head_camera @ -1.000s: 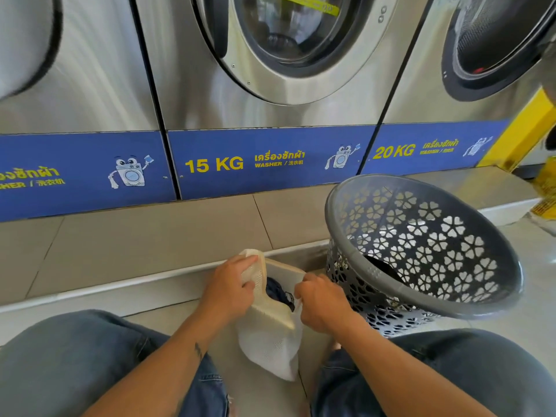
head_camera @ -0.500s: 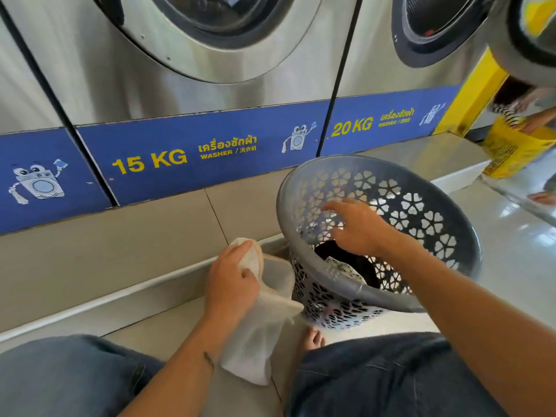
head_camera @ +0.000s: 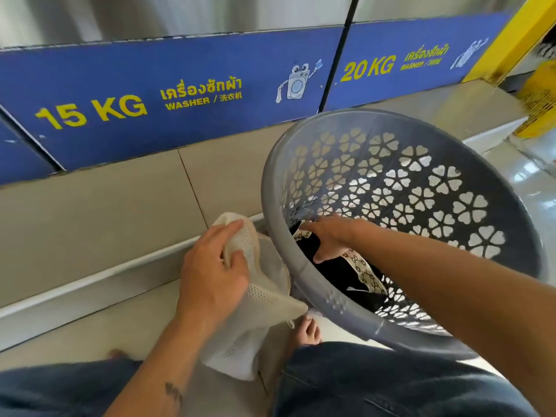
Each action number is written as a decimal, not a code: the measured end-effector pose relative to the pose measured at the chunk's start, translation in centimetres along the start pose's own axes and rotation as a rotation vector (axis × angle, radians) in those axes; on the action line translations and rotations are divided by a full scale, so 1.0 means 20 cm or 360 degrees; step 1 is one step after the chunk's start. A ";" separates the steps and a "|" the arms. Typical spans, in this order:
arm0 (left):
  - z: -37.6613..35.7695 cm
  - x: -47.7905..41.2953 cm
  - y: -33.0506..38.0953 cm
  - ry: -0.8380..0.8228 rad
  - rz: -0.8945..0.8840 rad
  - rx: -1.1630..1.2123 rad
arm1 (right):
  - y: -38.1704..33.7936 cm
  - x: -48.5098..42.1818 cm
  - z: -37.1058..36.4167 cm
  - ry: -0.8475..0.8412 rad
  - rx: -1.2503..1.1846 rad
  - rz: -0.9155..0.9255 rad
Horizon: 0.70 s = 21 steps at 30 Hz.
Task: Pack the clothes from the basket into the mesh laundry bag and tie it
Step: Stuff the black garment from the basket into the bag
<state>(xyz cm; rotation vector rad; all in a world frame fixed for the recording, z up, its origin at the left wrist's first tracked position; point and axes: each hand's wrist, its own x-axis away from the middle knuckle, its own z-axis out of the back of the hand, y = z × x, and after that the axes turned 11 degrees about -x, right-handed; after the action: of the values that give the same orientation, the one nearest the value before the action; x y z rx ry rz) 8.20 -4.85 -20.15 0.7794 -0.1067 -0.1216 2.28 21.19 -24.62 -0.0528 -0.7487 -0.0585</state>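
Note:
A grey plastic basket (head_camera: pixel 469 224) with flower-shaped holes stands tilted toward me on the floor at the right. At its bottom lies a black garment (head_camera: pixel 334 272) with a cream patterned band. My right hand (head_camera: pixel 331 237) reaches inside the basket and its fingers close on that garment. Left of the basket hangs a white mesh laundry bag (head_camera: pixel 258 311). My left hand (head_camera: pixel 212 267) grips the bag's top edge and holds it up. What is inside the bag is hidden.
Washing machines with blue 15 KG and 20 KG panels (head_camera: pixel 168 94) stand on a beige tiled step (head_camera: pixel 99 212) straight ahead. My jeans-clad knees (head_camera: pixel 376 383) frame the bottom, with a bare foot (head_camera: pixel 307 331) between them. A yellow object (head_camera: pixel 538 97) sits at the far right.
My right hand left the bag's mouth, crossed to the basket and went down onto the black garment. The left hand kept hold of the bag. The view swung down and right.

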 end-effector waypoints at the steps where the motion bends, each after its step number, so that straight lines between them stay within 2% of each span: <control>1: 0.00 -0.01 -0.01 -0.0019 -0.0004 -0.0012 | -0.01 -0.06 -0.03 -0.0052 0.0007 0.0011; 6: 0.01 -0.05 -0.08 -0.0079 0.0001 -0.0128 | -0.06 -0.25 -0.26 -0.0313 -0.0009 -0.0055; 11: 0.06 -0.07 -0.15 -0.0152 0.0048 -0.0167 | -0.09 -0.25 -0.32 -0.0067 0.0072 0.0024; 14: 0.10 -0.07 -0.13 -0.0200 0.0073 -0.0147 | -0.10 -0.21 -0.25 -0.0019 0.0080 0.0126; 19: 0.18 -0.03 -0.08 -0.0370 0.0187 -0.0097 | -0.07 -0.02 -0.05 0.0158 -0.0217 0.0256; 21: 0.20 0.01 -0.04 -0.0360 0.0178 -0.0077 | -0.06 0.11 0.05 0.0277 -0.0332 0.0290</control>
<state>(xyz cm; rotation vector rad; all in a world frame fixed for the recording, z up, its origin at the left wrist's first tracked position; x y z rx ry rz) 7.75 -8.13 -17.87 0.7082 -0.3603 -0.1057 3.21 19.92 -22.36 -0.3108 -0.5592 0.0328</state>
